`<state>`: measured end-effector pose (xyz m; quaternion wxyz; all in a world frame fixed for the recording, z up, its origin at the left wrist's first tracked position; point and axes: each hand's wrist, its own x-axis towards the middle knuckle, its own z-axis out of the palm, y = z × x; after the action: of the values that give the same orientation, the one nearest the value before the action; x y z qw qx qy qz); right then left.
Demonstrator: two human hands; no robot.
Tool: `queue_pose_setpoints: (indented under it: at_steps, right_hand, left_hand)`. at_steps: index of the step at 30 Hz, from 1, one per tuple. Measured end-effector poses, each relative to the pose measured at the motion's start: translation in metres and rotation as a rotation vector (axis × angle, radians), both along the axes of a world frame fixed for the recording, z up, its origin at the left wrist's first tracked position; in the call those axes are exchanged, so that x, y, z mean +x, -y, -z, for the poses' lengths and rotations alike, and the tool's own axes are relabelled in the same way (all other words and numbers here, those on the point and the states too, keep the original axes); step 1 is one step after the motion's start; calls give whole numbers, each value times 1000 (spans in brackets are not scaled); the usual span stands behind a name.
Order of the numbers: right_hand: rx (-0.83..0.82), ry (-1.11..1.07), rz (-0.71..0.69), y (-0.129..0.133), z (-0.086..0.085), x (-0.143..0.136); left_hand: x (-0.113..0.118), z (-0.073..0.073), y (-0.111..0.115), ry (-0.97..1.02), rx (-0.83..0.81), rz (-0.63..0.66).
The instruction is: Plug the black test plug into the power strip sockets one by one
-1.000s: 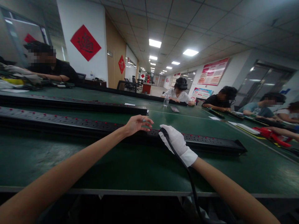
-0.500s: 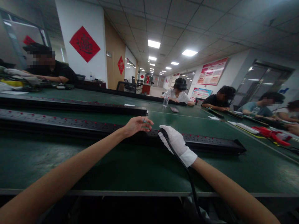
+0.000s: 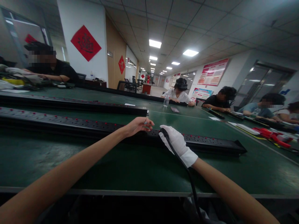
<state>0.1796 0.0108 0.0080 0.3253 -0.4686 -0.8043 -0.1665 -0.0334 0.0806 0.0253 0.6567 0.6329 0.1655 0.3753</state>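
Note:
My right hand, in a white dotted glove, is closed around a black power plug over the long black power strip. The plug's cable runs down across the palm and over the table's front edge. Whether the plug's pins are in a socket is hidden. My bare left hand hovers at the strip, left of the plug, with loosely bent fingers apart. A small pale-blue spot shows at its fingers, too small to name. Red dots and sockets line the strip's top.
A second black strip lies behind, on the green table. Farther back stand a clear water bottle and a small blurred packet. Red items lie at right. Several people sit around the table.
The fingers of my left hand have curled in a little. My right hand keeps its hold on the power plug in nearly the same place. The view has shifted very slightly.

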Motion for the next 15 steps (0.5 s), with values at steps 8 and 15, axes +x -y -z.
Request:
queue_pose_setpoints:
  at_steps: [8, 15]
  right_hand:
    - [-18, 11, 22, 0, 0, 0]
    - [-17, 18, 17, 2, -2, -1]
  left_hand:
    - [0, 1, 0, 5, 22, -9]
    - [3, 3, -3, -33, 19, -33]
